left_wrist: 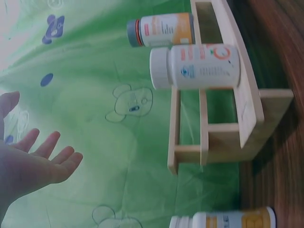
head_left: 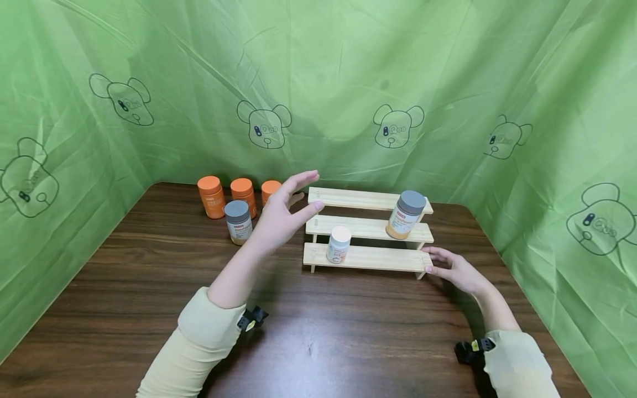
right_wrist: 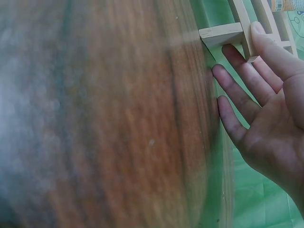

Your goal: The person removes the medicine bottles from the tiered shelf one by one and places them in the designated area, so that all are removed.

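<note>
A three-step wooden rack (head_left: pixel 368 257) stands on the dark wood table (head_left: pixel 149 287). A small white bottle (head_left: pixel 339 244) stands on its lowest step, and a grey-capped orange bottle (head_left: pixel 406 214) on the middle step. My left hand (head_left: pixel 286 213) hovers empty, fingers straight, left of the rack above the table. It holds nothing in the left wrist view either, where the left hand (left_wrist: pixel 33 161) shows beside the white bottle (left_wrist: pixel 194 66). My right hand (head_left: pixel 450 268) rests with straight fingers against the rack's right end; the right hand (right_wrist: pixel 266 109) touches the rack (right_wrist: pixel 237 33) with its fingertips.
Three orange bottles (head_left: pixel 211 197) stand at the table's back left, with a grey-capped bottle (head_left: pixel 238 221) in front of them, close behind my left hand. Green cloth (head_left: pixel 348 83) walls the table on three sides.
</note>
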`<state>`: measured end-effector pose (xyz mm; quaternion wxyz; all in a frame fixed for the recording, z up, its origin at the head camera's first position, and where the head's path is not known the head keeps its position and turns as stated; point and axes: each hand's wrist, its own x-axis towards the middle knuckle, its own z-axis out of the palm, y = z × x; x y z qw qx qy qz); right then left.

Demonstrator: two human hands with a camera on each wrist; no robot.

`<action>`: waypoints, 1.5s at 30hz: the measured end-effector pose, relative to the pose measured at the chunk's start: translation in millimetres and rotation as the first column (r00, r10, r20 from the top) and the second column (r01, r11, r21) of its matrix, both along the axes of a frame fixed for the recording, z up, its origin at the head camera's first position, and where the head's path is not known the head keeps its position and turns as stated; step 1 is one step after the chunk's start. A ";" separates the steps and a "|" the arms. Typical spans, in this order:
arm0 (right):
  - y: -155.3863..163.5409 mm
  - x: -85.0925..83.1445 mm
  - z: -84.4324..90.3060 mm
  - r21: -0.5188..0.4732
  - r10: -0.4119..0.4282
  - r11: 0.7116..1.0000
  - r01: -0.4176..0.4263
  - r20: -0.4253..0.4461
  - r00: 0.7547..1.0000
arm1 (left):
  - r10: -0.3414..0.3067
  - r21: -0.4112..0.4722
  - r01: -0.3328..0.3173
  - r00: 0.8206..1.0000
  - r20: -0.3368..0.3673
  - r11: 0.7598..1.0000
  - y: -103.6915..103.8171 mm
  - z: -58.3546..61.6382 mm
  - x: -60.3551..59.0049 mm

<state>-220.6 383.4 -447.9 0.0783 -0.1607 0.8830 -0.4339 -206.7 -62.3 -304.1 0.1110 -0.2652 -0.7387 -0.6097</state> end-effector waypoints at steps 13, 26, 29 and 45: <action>0.1 -1.4 -0.3 0.022 -0.006 1.000 0.006 -0.001 1.000 | -0.059 -0.083 0.061 0.998 0.026 0.995 34.3 -0.1 -6.3; -1.1 0.1 -1.4 0.003 0.006 1.000 -0.006 -0.024 1.000 | -0.103 -0.135 0.113 0.992 0.074 0.984 64.0 -6.2 -23.5; -1.3 0.7 -1.0 0.005 0.003 1.000 -0.003 -0.029 1.000 | -0.117 -0.150 0.129 0.990 0.082 0.980 70.9 -7.0 -28.0; -0.4 -1.0 0.0 0.007 0.007 1.000 -0.007 -0.003 1.000 | -0.170 -0.164 0.199 0.969 0.178 0.966 101.3 -5.1 -49.1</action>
